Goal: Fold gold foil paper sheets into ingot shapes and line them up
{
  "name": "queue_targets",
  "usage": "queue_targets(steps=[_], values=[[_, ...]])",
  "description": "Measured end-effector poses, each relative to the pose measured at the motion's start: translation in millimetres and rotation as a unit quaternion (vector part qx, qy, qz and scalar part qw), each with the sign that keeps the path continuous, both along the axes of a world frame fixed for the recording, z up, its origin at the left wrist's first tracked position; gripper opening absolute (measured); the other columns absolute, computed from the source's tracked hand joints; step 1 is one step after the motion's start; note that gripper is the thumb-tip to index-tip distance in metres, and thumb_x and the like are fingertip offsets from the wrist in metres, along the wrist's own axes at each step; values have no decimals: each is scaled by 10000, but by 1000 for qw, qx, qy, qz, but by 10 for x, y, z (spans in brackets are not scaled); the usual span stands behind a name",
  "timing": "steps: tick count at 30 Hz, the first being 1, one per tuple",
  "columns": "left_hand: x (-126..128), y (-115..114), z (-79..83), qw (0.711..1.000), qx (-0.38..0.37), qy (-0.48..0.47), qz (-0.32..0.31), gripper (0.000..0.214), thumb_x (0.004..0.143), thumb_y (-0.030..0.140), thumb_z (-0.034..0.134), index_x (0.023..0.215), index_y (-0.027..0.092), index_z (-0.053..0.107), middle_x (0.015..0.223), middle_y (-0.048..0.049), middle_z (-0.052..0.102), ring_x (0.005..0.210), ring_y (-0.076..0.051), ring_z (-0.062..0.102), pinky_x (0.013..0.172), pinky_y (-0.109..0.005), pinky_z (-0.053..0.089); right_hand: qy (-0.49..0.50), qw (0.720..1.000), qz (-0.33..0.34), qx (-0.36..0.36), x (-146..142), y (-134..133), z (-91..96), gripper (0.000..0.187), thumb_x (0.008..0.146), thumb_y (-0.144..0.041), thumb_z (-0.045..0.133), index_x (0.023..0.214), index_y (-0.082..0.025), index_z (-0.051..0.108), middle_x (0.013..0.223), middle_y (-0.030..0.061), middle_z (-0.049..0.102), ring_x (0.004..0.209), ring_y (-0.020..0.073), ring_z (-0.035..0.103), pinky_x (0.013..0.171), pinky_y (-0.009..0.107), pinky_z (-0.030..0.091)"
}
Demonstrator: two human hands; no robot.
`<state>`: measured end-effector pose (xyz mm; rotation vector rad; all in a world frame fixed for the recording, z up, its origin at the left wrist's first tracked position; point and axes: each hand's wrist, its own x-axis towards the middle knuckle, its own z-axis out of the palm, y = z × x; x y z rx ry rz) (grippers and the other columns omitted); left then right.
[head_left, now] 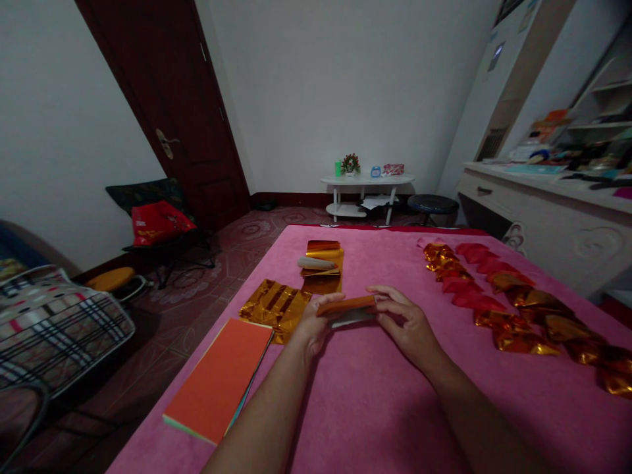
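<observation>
Between my two hands, above the pink cloth, is a folded piece of orange-gold paper (348, 305) with a pale underside. My left hand (315, 324) grips its left end. At the right end, the thumb and fingers of my right hand (403, 320) pinch it. Just beyond my left hand lie crinkled gold foil sheets (269, 304). Farther back, a gold foil strip (323, 283) carries a grey, rod-like object (316, 263). A stack of coloured paper (222, 378), orange on top, lies by my left forearm.
Rows of folded red and gold foil pieces (523, 332) run along the right of the pink-covered table (365, 408). Beyond the table are a small white side table (368, 180) and a dark stool (432, 204). A chair with a red bag (160, 224) stands at left.
</observation>
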<state>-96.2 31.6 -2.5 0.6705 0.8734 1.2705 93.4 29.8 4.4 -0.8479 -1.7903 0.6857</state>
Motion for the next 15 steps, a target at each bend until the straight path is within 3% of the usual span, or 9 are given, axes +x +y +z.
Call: queue_targets(steps=[6,15], values=[[1,8,-26,1000,9,-13,-26,356,491,170,845,817,125,709,823,-88,732,657,-156,655,648,-249,505,26,1000,-1,1,3,25,-11,373,808,-82,496,1011,-294,726,1190,51,584,1104,189,563,942,339,471],[31,20,-41,999,12,26,-28,460,411,195,882,815,83,693,740,-78,719,597,-141,636,623,-241,492,33,998,51,-17,-50,34,-52,246,760,-139,672,939,-287,751,1092,59,619,1019,198,593,872,322,491]])
